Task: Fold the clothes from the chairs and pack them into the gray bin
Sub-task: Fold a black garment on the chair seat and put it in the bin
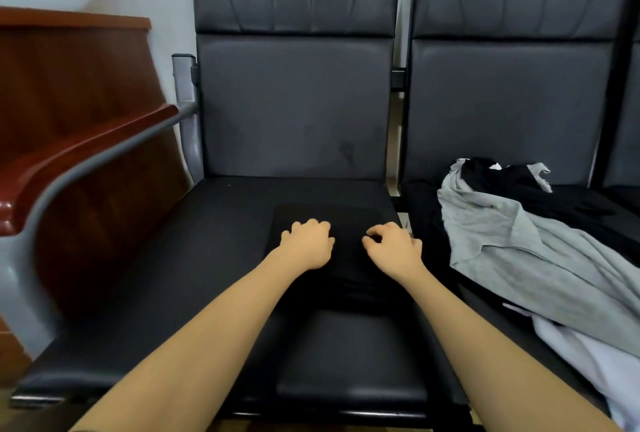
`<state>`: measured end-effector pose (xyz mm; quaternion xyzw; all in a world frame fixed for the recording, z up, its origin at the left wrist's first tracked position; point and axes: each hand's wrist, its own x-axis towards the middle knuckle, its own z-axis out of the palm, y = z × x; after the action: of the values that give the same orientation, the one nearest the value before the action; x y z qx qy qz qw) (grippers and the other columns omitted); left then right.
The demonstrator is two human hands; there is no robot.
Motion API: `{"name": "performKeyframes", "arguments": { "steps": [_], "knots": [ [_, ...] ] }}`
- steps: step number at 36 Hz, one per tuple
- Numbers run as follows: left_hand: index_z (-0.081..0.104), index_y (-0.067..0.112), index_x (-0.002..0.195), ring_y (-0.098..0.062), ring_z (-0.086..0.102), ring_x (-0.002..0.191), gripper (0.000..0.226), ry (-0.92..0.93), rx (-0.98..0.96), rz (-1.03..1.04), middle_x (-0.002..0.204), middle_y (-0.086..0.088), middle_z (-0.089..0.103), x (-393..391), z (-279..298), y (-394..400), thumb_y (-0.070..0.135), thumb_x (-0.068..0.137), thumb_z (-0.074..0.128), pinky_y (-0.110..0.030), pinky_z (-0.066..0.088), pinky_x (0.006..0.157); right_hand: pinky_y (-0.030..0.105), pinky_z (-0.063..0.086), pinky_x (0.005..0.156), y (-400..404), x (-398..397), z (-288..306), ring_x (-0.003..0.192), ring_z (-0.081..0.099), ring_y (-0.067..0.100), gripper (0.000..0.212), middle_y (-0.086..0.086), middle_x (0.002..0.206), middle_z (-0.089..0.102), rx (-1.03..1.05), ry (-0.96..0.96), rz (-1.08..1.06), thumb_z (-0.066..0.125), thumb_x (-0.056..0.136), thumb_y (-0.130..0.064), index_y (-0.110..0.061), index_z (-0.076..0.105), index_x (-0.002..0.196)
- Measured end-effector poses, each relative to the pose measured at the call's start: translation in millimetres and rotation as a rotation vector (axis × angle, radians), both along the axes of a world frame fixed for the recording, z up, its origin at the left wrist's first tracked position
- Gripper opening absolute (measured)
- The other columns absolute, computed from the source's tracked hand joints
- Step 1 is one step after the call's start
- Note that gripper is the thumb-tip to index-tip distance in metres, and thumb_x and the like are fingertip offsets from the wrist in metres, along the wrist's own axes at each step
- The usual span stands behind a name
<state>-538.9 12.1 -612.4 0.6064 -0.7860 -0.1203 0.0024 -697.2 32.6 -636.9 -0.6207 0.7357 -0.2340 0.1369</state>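
1. Watching your two hands first: your left hand and right hand both sit on a black garment lying on the near seat of the left chair. The fingers of each are curled down into the cloth; whether they pinch a fold or only press on it, you cannot tell from this view, because black cloth on black upholstery hides the edges.

2. That low contrast is your main risk. You may grab only the top layer, and the fold underneath could slip open when you lift.

3. Your hands sit close together near the middle of the garment. Lifting from there would likely let the outer parts droop and undo the fold. Moving your grip toward the edges looks safer.

4. The garment lies close to the right edge of the seat, beside the gap between the chairs. A careless drag to the right could send a corner into that gap.

5. An unfolded pile waits on the right chair: a gray garment, black clothes and something white at the front edge. The white piece hangs near the seat's lip and may slide off if you brush it.

6. The gray bin is not in view, so you must carry the fold somewhere unseen; support it from below.
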Motion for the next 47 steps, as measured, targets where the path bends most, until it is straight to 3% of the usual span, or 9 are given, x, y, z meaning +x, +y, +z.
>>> {"name": "performKeyframes", "arguments": {
  "steps": [4,9,13,16,22,29,37,43,47],
  "knots": [
    [0.01,0.018,0.152,-0.03,0.003,0.146,0.055,-0.069,0.087,0.046,0.16,-0.002,0.003,21.5,-11.1,-2.9,0.039,0.103,0.023,-0.05,0.009,0.116,0.039,0.02,0.108,-6.4,14.7,-1.4,0.131,0.037,0.02,0.041,-0.003,0.141,0.044,0.033,0.092,0.071,0.047,0.094,-0.037,-0.024,0.053,0.133],
    [0.002,0.022,0.153,-0.028,-0.004,0.146,0.056,-0.094,0.045,0.075,0.16,0.001,-0.002,60.0,-20.4,-14.7,0.043,0.103,0.016,-0.048,0.002,0.117,0.04,0.013,0.109,-18.2,42.4,-2.6,0.13,0.039,0.016,0.043,-0.008,0.143,0.045,0.051,0.108,0.151,0.041,0.096,-0.041,-0.026,0.051,0.135],
    [0.011,0.026,0.152,-0.036,0.003,0.145,0.056,-0.191,-0.065,0.134,0.159,-0.001,0.01,82.5,-22.5,-23.5,0.049,0.101,0.017,-0.048,0.005,0.116,0.042,0.01,0.109,-27.1,65.4,-3.1,0.126,0.045,0.015,0.045,-0.009,0.139,0.049,0.04,0.152,0.21,0.036,0.097,-0.048,-0.026,0.052,0.133],
    [0.034,0.022,0.143,-0.035,0.026,0.136,0.055,-0.243,-0.251,0.182,0.147,-0.009,0.033,93.4,-22.5,-26.3,0.052,0.099,0.026,-0.042,0.025,0.108,0.043,0.006,0.11,-30.2,77.8,-3.7,0.126,0.044,0.016,0.048,-0.008,0.14,0.048,0.007,0.195,0.245,0.034,0.097,-0.051,-0.024,0.054,0.131],
    [0.05,0.015,0.124,-0.027,0.042,0.116,0.045,-0.119,-0.428,0.205,0.126,-0.008,0.045,104.4,-22.6,-27.7,0.049,0.095,0.044,-0.034,0.035,0.095,0.026,0.01,0.096,-19.1,77.4,-4.3,0.114,0.041,0.007,0.033,-0.014,0.118,0.051,-0.268,0.223,0.454,0.045,0.094,-0.05,-0.027,0.063,0.11],
    [0.054,0.015,0.112,-0.022,0.05,0.105,0.027,0.029,-0.256,-0.051,0.115,-0.003,0.05,113.0,-9.1,-10.6,0.036,0.097,0.046,-0.033,0.041,0.087,0.023,0.017,0.095,-10.3,75.2,-1.9,0.102,0.042,0.006,0.021,-0.014,0.107,0.048,-0.098,0.091,0.606,0.056,0.086,-0.024,-0.028,0.06,0.107],
    [0.048,0.022,0.125,-0.017,0.048,0.11,0.044,-0.028,-0.144,-0.134,0.118,0.002,0.048,139.1,0.0,14.5,0.053,0.092,0.047,-0.031,0.04,0.09,0.028,0.029,0.093,2.3,77.2,6.5,0.104,0.049,0.015,0.033,-0.006,0.113,0.052,-0.184,0.55,0.562,0.046,0.09,-0.025,-0.022,0.053,0.122],
    [0.051,0.021,0.12,-0.018,0.046,0.11,0.025,-0.047,-0.19,-0.115,0.121,0.0,0.049,156.3,0.3,21.2,0.018,0.095,0.046,-0.028,0.038,0.086,0.027,0.038,0.085,10.6,78.4,8.9,0.106,0.052,0.019,0.032,-0.002,0.121,0.051,-0.217,0.59,0.502,0.038,0.1,-0.024,-0.019,0.049,0.13],
    [0.053,0.02,0.112,-0.017,0.047,0.107,0.022,0.029,-0.248,-0.065,0.115,0.002,0.048,160.3,2.1,23.2,0.011,0.094,0.044,-0.028,0.041,0.08,0.026,0.04,0.077,15.4,76.1,13.4,0.105,0.049,0.019,0.034,0.001,0.118,0.05,-0.308,0.502,0.458,0.042,0.098,-0.014,-0.016,0.052,0.13]
  ]
}}
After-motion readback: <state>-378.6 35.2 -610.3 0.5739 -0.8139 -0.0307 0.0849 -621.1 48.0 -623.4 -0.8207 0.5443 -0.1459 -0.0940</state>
